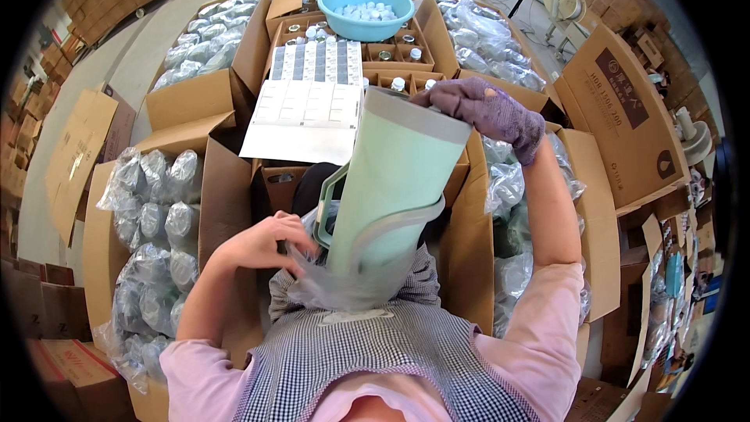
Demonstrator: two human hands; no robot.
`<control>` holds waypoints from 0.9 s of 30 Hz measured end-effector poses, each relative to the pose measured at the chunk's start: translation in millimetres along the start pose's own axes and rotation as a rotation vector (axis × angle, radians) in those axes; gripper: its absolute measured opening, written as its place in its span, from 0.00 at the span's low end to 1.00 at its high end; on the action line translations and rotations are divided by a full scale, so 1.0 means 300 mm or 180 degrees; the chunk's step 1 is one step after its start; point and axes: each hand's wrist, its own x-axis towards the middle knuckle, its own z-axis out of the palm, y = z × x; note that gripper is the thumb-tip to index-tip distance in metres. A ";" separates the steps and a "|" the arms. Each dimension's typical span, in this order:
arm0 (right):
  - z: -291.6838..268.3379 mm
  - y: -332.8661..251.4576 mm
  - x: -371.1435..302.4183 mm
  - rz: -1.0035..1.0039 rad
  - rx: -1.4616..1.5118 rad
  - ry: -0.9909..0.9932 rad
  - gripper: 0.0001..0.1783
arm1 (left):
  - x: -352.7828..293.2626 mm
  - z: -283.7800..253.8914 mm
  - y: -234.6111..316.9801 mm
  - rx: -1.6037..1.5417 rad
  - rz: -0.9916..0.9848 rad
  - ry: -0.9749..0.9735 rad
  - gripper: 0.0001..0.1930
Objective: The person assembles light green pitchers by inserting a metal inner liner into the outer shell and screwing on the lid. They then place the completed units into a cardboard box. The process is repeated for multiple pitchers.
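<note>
A large pale green jug point(394, 172) with a grey rim, a grey curved band and a green side handle tilts above my lap. My right hand point(492, 113), in a worn purple-grey glove, grips it at its upper rim. Around its lower end bunches a clear plastic bag point(344, 285), slightly blurred. My bare left hand point(269, 242) is at the bag's left edge, with bent fingers pinching the film beside the handle. The jug's bottom is veiled by the plastic.
Open cartons of plastic-wrapped items stand left point(219, 105) and right point(598, 223). Ahead, a divided carton point(426, 31) holds bottles, with a blue basin point(367, 27) of small white caps on it. Label sheets point(305, 121) lie before the basin. A fan point(562, 0) stands far right.
</note>
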 end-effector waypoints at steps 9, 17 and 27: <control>0.198 -0.228 0.022 -0.0173 -0.0233 0.0444 0.34 | 0.488 -0.328 0.050 -0.1153 0.0642 0.3661 0.15; 0.235 -0.017 -0.027 -0.1283 -0.0393 0.2630 0.15 | 0.474 -0.292 0.322 -0.0639 0.2227 0.3064 0.14; 0.175 0.350 -0.216 0.0378 -0.1134 0.4351 0.15 | 0.233 0.385 -0.033 -0.1124 -0.1000 0.2671 0.08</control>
